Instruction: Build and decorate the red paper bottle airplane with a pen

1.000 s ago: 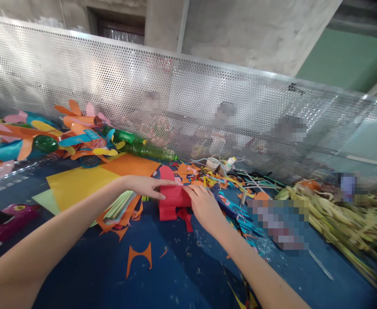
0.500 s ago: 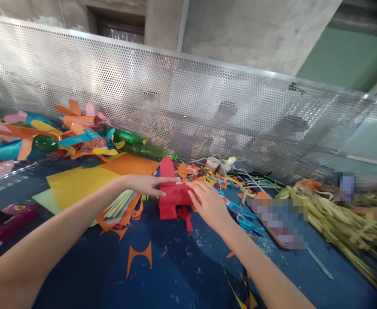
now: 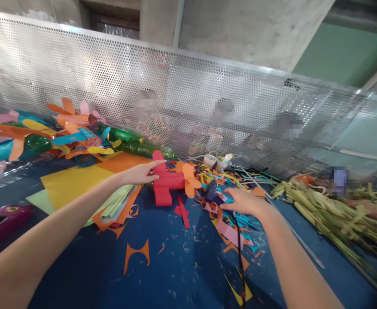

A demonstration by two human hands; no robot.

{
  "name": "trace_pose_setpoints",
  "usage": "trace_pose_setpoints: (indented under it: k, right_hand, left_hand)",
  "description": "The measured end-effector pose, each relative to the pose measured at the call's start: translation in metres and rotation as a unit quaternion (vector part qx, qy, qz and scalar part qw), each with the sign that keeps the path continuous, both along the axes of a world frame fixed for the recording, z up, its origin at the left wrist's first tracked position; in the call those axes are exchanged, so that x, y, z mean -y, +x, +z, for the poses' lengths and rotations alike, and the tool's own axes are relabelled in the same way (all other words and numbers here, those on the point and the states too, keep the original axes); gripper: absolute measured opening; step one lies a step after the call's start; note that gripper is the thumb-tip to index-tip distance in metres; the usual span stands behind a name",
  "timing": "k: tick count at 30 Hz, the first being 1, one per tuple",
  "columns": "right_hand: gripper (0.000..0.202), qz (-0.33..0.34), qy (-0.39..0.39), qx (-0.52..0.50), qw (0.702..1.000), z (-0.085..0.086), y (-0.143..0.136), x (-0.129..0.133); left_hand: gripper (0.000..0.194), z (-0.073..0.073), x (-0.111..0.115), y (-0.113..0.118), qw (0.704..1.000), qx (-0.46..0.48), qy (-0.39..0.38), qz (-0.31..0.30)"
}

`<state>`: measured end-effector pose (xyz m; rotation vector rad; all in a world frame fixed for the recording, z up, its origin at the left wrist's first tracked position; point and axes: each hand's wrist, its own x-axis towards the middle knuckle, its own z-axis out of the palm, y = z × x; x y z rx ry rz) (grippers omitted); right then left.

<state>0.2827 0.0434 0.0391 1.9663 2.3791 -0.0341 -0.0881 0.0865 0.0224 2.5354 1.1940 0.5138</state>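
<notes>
A toy plane of red paper (image 3: 171, 181) with an orange paper propeller (image 3: 191, 181) lies ahead of me. My left hand (image 3: 140, 172) holds its tail end, the thumb and a finger reaching onto the red paper. To the right, my right hand (image 3: 241, 201) is open, fingers apart, beside a dark blue glue gun (image 3: 213, 192). Whether the fingertips touch it I cannot tell. A black cord (image 3: 240, 249) runs toward me below that hand. Red paper scraps (image 3: 183, 212) lie just below the plane.
Finished-looking paper-and-bottle planes (image 3: 75, 128) crowd the left back. Coloured sheets (image 3: 74, 182) and a paper stack (image 3: 119, 205) lie left; a purple device (image 3: 6, 223) sits beyond. Pale green husks (image 3: 323, 214) cover the right, near another person's hand (image 3: 373, 210). A perforated metal screen (image 3: 188, 94) stands behind.
My right hand has left the red plane and moved right to the glue gun, uncovering the orange propeller. My left hand stays at the tail. The flat blurred object by my right forearm no longer shows.
</notes>
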Motion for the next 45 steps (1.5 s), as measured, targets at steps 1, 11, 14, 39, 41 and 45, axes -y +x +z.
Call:
trace_pose_setpoints:
  k: [1, 11, 14, 39, 41, 45]
  right_hand:
    - [0.048, -0.011, -0.029, 0.007, 0.999, -0.003, 0.001, -0.001]
    - [0.032, -0.054, -0.109, 0.045, 0.992, -0.008, -0.012, -0.002]
    - [0.022, -0.034, -0.084, 0.030, 0.995, -0.004, -0.005, -0.003]
    - [0.032, -0.083, -0.062, 0.091, 0.990, -0.029, 0.019, -0.022]
    - [0.032, -0.085, -0.069, 0.095, 0.989, -0.029, 0.018, -0.021]
    - [0.032, -0.078, -0.079, 0.089, 0.990, -0.027, 0.020, -0.021]
  left_hand:
    - [0.065, 0.000, 0.000, 0.001, 1.000, 0.001, 0.005, 0.008]
    - [0.065, -0.009, -0.004, -0.001, 1.000, -0.013, -0.007, 0.017]
    - [0.070, -0.010, -0.006, -0.003, 1.000, -0.014, -0.011, 0.008]
    - [0.059, -0.018, -0.004, 0.010, 0.994, -0.043, 0.078, 0.068]
    - [0.060, -0.020, -0.003, 0.010, 0.993, -0.040, 0.089, 0.068]
    - [0.058, -0.025, -0.003, 0.010, 0.990, -0.033, 0.116, 0.074]
